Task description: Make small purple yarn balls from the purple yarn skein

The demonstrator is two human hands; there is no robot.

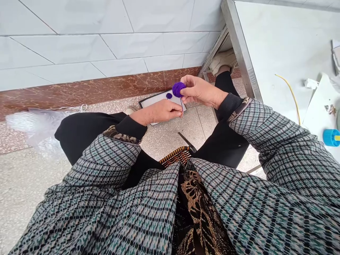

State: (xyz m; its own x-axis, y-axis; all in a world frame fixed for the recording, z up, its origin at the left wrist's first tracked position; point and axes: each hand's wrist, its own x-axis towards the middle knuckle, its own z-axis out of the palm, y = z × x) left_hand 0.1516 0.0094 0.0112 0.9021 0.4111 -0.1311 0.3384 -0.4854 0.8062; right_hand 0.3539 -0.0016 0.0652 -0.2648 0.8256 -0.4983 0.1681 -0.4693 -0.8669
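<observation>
- Head view: I see a round ball of bright purple yarn (pixel 179 89), its windings visible across the surface, held over the right half of the flat white board with a dark edge (pixel 156 98), which lies on the speckled floor (pixel 175 132).
- My right hand (pixel 203 92) grips that ball between thumb and fingers, just beside the board's right end.
- A thin purple strand (pixel 181 102) runs down from the ball to my left hand (pixel 162 111), whose thumb and fingertips are pinched together on it, in front of the board.
- One small, dark purple round piece (pixel 169 95) shows against the board; I can't tell whether it touches it.
- My count: one yarn ball, one strand, one small round piece, one board.
- Well left of the board, crumpled clear plastic (pixel 44 129) lies on the floor.
- Right of the board stands a white-topped table (pixel 271 46) with a metal edge, bearing one yellow cord (pixel 291 95) and one blue plastic cap (pixel 330 137).
</observation>
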